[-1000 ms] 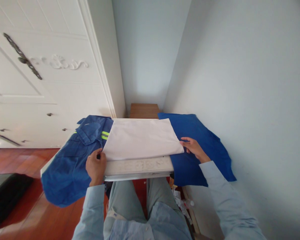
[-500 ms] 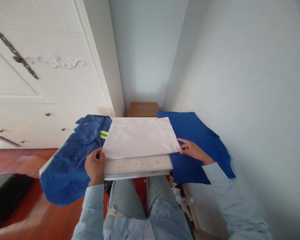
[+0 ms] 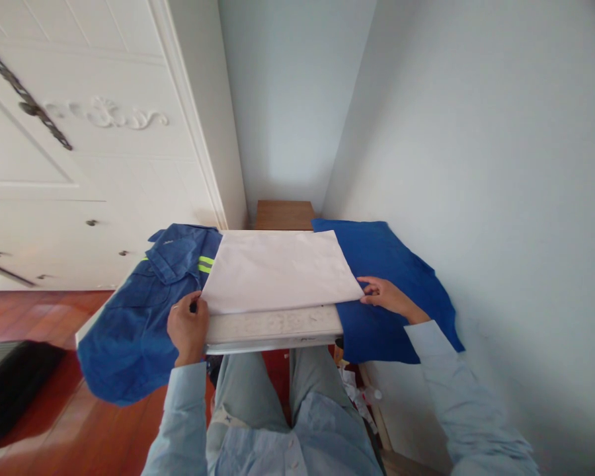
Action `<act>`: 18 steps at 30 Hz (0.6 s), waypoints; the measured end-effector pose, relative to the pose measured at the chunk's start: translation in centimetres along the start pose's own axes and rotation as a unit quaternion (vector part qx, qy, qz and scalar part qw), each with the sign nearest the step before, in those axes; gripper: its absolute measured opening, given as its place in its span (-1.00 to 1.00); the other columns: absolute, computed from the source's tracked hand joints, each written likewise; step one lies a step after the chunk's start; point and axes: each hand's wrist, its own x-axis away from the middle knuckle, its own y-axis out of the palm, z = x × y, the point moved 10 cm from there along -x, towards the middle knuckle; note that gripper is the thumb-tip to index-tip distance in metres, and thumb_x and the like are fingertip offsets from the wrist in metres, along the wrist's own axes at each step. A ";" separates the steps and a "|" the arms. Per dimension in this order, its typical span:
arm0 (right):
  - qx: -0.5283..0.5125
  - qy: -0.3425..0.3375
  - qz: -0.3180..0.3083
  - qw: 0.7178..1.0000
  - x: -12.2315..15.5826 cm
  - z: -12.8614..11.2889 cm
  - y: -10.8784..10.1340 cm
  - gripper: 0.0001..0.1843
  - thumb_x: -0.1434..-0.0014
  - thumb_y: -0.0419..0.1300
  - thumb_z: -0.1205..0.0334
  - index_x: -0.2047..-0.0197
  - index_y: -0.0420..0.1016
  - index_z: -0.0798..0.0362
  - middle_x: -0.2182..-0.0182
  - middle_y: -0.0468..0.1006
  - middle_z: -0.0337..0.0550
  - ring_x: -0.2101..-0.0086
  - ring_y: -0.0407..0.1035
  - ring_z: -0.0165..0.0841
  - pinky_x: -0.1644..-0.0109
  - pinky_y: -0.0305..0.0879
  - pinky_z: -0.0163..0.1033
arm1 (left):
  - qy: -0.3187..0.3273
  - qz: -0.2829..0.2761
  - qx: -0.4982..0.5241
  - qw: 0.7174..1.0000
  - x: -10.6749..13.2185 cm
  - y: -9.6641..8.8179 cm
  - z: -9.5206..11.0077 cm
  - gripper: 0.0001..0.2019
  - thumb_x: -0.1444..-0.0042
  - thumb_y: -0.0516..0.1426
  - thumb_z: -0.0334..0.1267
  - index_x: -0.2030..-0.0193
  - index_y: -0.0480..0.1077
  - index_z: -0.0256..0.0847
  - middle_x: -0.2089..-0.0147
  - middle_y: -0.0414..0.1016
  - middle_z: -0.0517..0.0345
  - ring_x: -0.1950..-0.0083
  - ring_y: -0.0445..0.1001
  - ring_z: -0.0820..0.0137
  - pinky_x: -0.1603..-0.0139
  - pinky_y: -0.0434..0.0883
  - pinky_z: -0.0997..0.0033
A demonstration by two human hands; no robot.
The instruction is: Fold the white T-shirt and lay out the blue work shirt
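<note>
My L hand (image 3: pixel 188 328) pinches the folded white cloth (image 3: pixel 280 271) btwn thumb & fingers at its near L corner. R hand (image 3: pixel 387 297) is at the near R corner, fingers a bit spread & touching the edge; can't tell if they're pinching. Cloth lies flat mid-bench (image 3: pixel 275 327), near edge slightly back from bench edge. Blue work shirt (image 3: pixel 133 317) w/ yellow-green stripes on L, partly under my L hand; plain blue fabric (image 3: pixel 377 248) on R, under R hand, hanging off bench.
</note>
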 end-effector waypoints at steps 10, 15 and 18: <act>0.162 -0.107 0.169 0.966 -0.3 -6.9 -1.8 -0.46 -0.18 0.24 0.04 -0.19 0.44 0.06 0.20 0.62 -0.06 0.36 0.46 -0.29 0.15 0.47 -0.11 | 0.060 0.000 -0.006 0.998 -0.1 0.1 0.9 -0.65 -0.16 0.04 -0.20 0.06 0.56 -0.29 0.17 0.61 -0.09 0.12 0.51 0.13 0.07 0.38 0.21; 0.223 -0.247 0.081 0.940 -1.1 -12.5 6.0 -0.45 -0.28 0.17 -0.08 -0.23 0.42 0.01 -0.19 0.44 0.04 -0.17 0.34 -0.12 -0.29 0.25 0.06 | 0.074 -0.010 -0.008 0.997 -0.1 0.1 1.0 -0.61 -0.19 0.03 -0.12 0.04 0.55 -0.32 0.17 0.60 -0.11 0.12 0.50 0.12 0.07 0.38 0.21; 0.265 -0.258 -0.028 0.929 -1.6 -11.3 10.5 -0.30 -0.26 0.16 -0.19 -0.29 0.37 0.10 -0.35 0.22 0.11 -0.33 0.11 -0.09 -0.42 0.04 0.05 | 0.071 -0.015 -0.004 0.997 -0.1 0.2 0.8 -0.60 -0.20 0.02 -0.12 0.05 0.55 -0.31 0.16 0.60 -0.11 0.10 0.50 0.12 0.05 0.37 0.21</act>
